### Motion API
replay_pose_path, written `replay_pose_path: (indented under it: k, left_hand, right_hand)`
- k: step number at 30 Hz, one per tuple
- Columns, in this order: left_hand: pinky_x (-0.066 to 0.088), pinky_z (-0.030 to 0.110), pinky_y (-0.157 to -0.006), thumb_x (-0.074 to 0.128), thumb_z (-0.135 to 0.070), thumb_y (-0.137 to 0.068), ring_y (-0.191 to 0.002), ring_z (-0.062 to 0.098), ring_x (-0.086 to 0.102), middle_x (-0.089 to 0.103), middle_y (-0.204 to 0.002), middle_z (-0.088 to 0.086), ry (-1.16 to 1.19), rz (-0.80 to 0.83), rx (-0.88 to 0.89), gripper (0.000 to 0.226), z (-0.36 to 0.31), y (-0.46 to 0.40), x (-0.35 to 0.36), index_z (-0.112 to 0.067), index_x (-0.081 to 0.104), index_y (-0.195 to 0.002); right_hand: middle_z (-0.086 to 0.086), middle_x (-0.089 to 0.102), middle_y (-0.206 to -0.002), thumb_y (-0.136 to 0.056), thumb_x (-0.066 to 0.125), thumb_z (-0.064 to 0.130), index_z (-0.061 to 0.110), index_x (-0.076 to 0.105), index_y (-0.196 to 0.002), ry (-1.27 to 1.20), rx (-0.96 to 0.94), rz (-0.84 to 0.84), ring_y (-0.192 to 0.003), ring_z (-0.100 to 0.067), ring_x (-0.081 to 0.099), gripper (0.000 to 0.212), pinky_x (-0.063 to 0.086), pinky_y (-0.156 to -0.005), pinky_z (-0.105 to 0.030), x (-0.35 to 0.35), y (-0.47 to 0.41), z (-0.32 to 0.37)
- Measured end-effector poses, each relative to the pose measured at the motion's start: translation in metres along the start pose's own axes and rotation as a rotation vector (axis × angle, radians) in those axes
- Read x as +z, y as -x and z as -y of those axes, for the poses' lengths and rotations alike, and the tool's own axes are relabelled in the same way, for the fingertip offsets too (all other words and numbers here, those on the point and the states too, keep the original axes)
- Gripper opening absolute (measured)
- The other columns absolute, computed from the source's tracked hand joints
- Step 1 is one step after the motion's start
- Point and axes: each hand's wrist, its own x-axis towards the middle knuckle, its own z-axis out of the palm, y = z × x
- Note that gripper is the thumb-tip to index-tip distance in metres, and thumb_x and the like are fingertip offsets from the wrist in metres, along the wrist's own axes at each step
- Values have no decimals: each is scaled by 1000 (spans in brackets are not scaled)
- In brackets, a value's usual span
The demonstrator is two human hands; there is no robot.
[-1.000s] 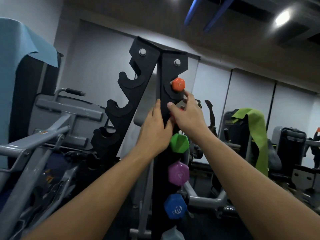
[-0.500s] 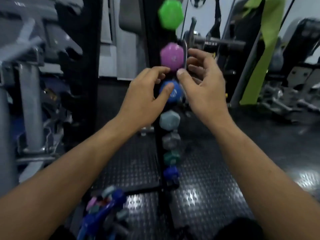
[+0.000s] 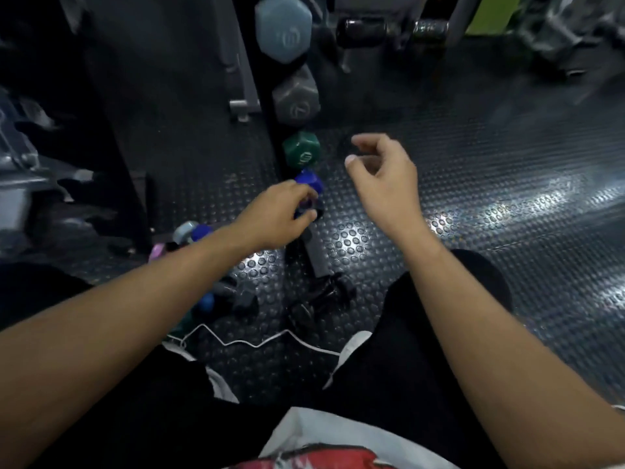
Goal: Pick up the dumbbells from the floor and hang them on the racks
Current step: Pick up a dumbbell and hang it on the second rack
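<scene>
The studded rubber floor [image 3: 473,204] fills most of the view, and the black rack upright [image 3: 267,106] rises toward twelve o'clock with dumbbells hung down its right side: a pale blue dumbbell [image 3: 283,27] at the top, a grey dumbbell [image 3: 296,98] below it, a dark green dumbbell [image 3: 301,149] next, and a deep blue dumbbell [image 3: 309,184] lowest. A heap of loose dumbbells [image 3: 203,265] lies on the floor at about eight o'clock from the rack's foot, partly hidden by the left forearm. The left hand [image 3: 274,220] reaches in at the deep blue dumbbell, fingers curled; whether they grip anything I cannot tell. The right hand [image 3: 385,177], at two o'clock from the left, hangs above the floor with loosely curled fingers, holding nothing.
</scene>
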Motion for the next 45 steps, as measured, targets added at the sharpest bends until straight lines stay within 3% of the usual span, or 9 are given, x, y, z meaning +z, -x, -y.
replay_pose_path:
  k: [4,10,12,19,22,27,32,36,45]
  left_hand:
    - [53,43,-93,63,-39,-102,-108,25,62,63,-119,4,-37,198,-53,35,3,12,40,-20,62,-132]
    - [51,38,-91,61,-40,-102,-116,27,63,63,-124,5,-92,333,-112,34,20,26,87,-19,63,-128]
    - [53,39,-91,61,-42,-102,-117,28,63,63,-125,6,-137,399,-120,34,26,27,103,-18,64,-127]
    - [57,45,-93,61,-44,-101,-116,31,64,63,-125,10,-193,632,-188,35,50,23,162,-16,63,-122]
    - [55,45,-97,62,-46,-100,-124,34,62,59,-135,12,-163,745,-258,45,59,23,189,-17,57,-134]
    - [50,50,-107,68,-56,-95,-138,37,53,45,-152,15,-77,798,-384,79,77,25,231,-17,38,-156]
    - [42,50,-118,69,-62,-93,-149,41,40,24,-167,18,90,827,-552,104,85,32,276,-16,14,-168]
    - [46,54,-113,78,-60,-86,-140,44,46,31,-156,17,125,796,-602,99,84,42,308,-17,28,-160]
    - [55,51,-101,89,-62,-70,-126,40,59,46,-142,14,82,707,-626,93,83,38,319,-21,51,-145]
  right_hand:
    - [2,64,-122,-101,69,31,23,70,-127,159,68,160,-105,-11,65,28,55,-101,-37,15,12,-36]
    - [-6,60,-134,-103,66,27,16,68,-133,416,147,487,-109,-18,59,32,46,-102,-30,41,28,-89]
    - [-8,56,-135,-103,64,28,15,67,-133,513,186,624,-110,-24,59,33,49,-101,-36,50,34,-112]
    - [-13,65,-118,-95,66,25,13,66,-108,670,347,893,-103,-32,66,18,60,-95,-44,85,40,-192]
    - [-13,60,-126,-97,68,25,14,60,-114,703,406,951,-109,-33,65,22,58,-100,-49,98,41,-223]
    - [-22,44,-151,-95,71,22,11,42,-150,741,548,1011,-135,-44,52,62,50,-112,-51,131,42,-269]
    - [-22,20,-159,-91,70,16,13,37,-150,808,506,1025,-128,-50,57,68,53,-107,-56,157,46,-307]
    - [-23,17,-166,-90,73,16,16,25,-161,799,500,1092,-140,-51,49,85,49,-113,-56,165,50,-328]
    - [-16,41,-144,-84,73,5,24,43,-150,789,450,1094,-127,-46,57,75,55,-107,-53,173,43,-343]
